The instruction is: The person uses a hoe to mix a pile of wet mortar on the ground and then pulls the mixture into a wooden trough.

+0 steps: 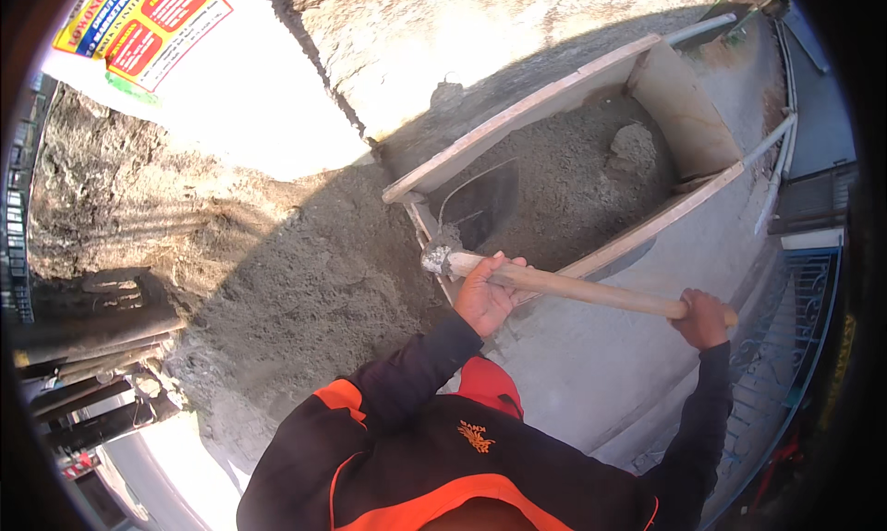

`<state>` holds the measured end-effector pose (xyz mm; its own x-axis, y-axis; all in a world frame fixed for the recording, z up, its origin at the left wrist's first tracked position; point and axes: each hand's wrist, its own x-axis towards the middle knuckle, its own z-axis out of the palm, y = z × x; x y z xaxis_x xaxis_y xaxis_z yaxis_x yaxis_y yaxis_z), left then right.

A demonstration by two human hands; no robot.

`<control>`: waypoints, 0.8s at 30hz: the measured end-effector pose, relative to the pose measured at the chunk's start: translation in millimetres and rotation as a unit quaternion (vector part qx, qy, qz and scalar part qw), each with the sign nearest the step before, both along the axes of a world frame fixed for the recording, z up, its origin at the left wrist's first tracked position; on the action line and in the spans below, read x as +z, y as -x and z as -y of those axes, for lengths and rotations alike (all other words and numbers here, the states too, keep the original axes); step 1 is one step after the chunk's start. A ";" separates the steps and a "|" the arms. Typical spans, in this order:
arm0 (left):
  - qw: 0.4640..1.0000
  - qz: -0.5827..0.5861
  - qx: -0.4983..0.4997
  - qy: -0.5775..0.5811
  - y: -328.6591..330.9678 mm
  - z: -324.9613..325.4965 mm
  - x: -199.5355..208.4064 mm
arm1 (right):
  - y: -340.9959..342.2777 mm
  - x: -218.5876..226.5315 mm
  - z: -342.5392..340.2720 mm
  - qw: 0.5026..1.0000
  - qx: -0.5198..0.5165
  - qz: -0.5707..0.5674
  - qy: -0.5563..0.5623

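Both hands are on a long-handled hoe (591, 291), held slantwise across my front. My left hand (490, 295) is closed around the wooden handle close to the head, palm turned up. Near the handle's far right end, my right hand (704, 319) is wrapped round it. The wide dark metal blade (480, 206) hangs over the left end of a wooden mixing box (527, 127), and wet grey mix cakes its socket. Inside the box lies grey mortar (582, 166), with a paler lump (634, 147) on top at the far right.
Grey sandy material (323, 272) spreads on the ground left of the box. A blue metal gate (785, 337) stands at the right, and dark planks (102, 365) lie at the left. A printed banner (152, 23) shows at the upper left. Something red (490, 383) sits below my left hand.
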<state>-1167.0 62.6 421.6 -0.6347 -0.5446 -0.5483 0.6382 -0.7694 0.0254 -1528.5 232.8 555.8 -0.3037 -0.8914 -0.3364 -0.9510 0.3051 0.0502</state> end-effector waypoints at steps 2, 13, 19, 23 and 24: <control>0.995 0.097 -0.016 -0.020 -45.3 -7.3 -23.1 | -92.3 -35.9 6.2 0.981 -0.010 0.173 -0.085; 0.881 0.422 -0.020 0.214 -274.0 26.0 -103.3 | -465.7 -192.9 103.9 0.825 -0.112 0.553 -0.041; 0.968 0.215 -0.041 0.126 -335.9 -12.3 -169.8 | -599.2 -248.1 231.4 0.772 -0.202 0.578 0.174; 0.827 0.407 -0.229 0.313 -429.6 -29.4 -273.2 | -663.1 -327.0 297.0 0.711 -0.285 0.596 0.241; 0.717 0.526 -0.284 0.359 -454.7 -30.1 -306.5 | -675.4 -362.1 310.3 0.691 -0.299 0.606 0.259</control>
<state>-712.3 92.8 115.1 -0.3078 -0.7437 -0.5934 -0.4351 -0.4447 0.7829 -853.0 -77.5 193.7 -0.4449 -0.8241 -0.3505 0.1044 0.3410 -0.9342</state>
